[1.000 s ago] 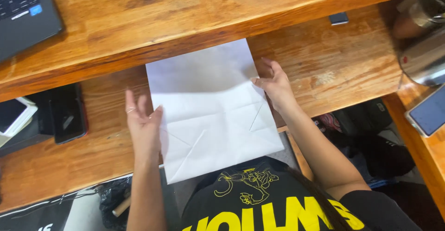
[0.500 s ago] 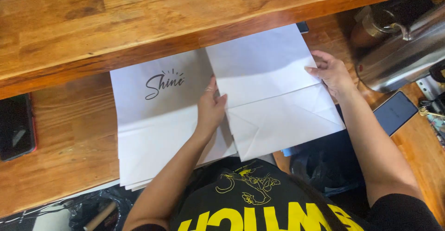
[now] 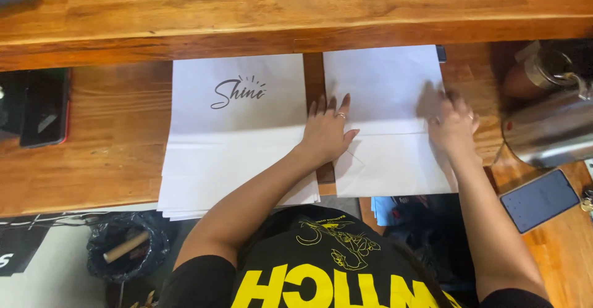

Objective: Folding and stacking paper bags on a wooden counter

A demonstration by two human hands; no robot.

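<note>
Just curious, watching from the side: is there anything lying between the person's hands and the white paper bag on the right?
Nothing visible. Both hands already rest flat on the single white bag: the left hand on its left edge, the right hand on its right side. The stack of bags lies beside it.

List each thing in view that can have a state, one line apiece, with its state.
Single white paper bag: flat on the wooden bench, folded, plain side up.
Stack of white paper bags: flat, printed side up, edges overhanging.
Left hand: open, palm down on the single bag's left edge.
Right hand: pressing the bag's right edge.
Black phone: screen dark.
</note>
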